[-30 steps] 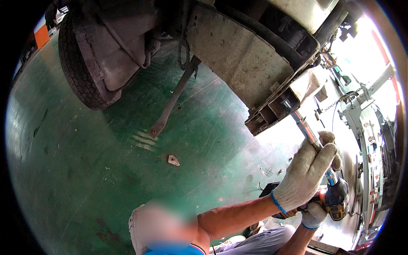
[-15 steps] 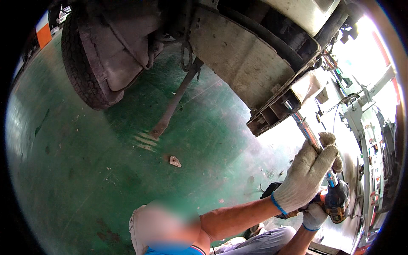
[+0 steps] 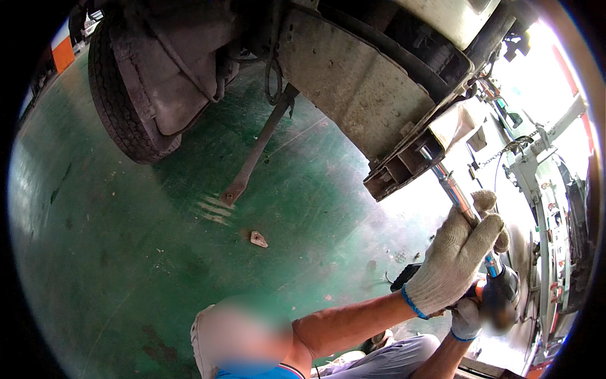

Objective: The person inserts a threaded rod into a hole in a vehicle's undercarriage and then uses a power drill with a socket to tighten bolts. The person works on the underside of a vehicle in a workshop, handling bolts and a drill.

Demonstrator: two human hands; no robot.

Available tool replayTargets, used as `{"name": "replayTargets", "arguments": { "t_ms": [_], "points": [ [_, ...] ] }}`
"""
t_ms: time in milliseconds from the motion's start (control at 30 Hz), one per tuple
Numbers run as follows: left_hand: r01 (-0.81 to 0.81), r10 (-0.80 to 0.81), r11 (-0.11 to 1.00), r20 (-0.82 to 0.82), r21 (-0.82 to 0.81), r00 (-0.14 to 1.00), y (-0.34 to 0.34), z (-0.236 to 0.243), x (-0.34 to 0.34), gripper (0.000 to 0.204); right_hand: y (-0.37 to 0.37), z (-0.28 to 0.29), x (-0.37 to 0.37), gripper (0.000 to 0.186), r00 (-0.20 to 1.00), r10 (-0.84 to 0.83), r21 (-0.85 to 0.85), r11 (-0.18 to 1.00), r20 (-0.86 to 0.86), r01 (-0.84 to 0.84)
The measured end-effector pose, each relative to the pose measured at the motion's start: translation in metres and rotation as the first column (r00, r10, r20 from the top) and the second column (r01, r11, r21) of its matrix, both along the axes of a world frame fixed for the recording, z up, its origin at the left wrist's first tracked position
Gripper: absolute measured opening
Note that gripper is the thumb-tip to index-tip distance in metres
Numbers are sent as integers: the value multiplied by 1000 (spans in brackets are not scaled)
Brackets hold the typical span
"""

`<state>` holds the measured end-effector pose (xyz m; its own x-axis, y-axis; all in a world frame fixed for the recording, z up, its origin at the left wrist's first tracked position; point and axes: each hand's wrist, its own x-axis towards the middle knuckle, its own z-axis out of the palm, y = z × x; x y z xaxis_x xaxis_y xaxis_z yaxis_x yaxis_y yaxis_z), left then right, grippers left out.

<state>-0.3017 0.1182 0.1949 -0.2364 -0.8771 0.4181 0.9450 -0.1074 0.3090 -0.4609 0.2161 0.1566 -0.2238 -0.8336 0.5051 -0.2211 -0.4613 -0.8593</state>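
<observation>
My left hand (image 3: 451,256), in a white knit glove with a blue cuff, is closed round a long metal socket extension (image 3: 458,197). The extension's far end reaches into the open end of a rusty metal beam (image 3: 398,175) under a raised vehicle. Its near end joins a dark power impact wrench (image 3: 500,287) with orange parts. Below, my gloved right hand (image 3: 467,319) grips the wrench's handle; its fingers are partly hidden. The wrench's lower part is blurred. Whether the extension's tip sits on a fastener is hidden inside the beam.
A tyre (image 3: 120,104) and a large pale metal panel (image 3: 353,85) hang at the top. A flat metal bar (image 3: 262,148) slants down toward the green floor (image 3: 126,252). A small pale metal piece (image 3: 259,239) lies there. Grey frame equipment (image 3: 530,183) with a chain stands at right.
The view has shifted very slightly. Both hands keep their holds, and the extension stays at the beam's open end.
</observation>
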Motion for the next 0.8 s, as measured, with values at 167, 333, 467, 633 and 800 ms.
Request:
{"name": "replayTargets", "arguments": {
  "t_ms": [167, 333, 467, 633, 800],
  "points": [
    [-400, 348, 915, 399, 52, 848, -4, -27, 24, 33, -2, 3, 5, 38, 994, 104, 35, 994, -26, -103],
    [-910, 867, 307, 475, -279, 147, -25, -86, 62, 46, -3, 0, 5, 37, 999, 30, 18, 999, -41, -29],
    [-722, 887, 393, 443, -569, 134, -50, -49, 101, 61, -4, -1, 9, 31, 999, 27, 81, 996, -19, -25],
    [-738, 932, 201, 358, -644, -58, -71, -59, 83, 67, -6, -1, 5, 30, 994, 87, 61, 995, -72, -83],
    [-781, 942, 136, 323, -610, -88, -75, -55, 72, 65, -3, 0, 3, 40, 997, 72, 101, 992, 17, -73]
  ]
}}
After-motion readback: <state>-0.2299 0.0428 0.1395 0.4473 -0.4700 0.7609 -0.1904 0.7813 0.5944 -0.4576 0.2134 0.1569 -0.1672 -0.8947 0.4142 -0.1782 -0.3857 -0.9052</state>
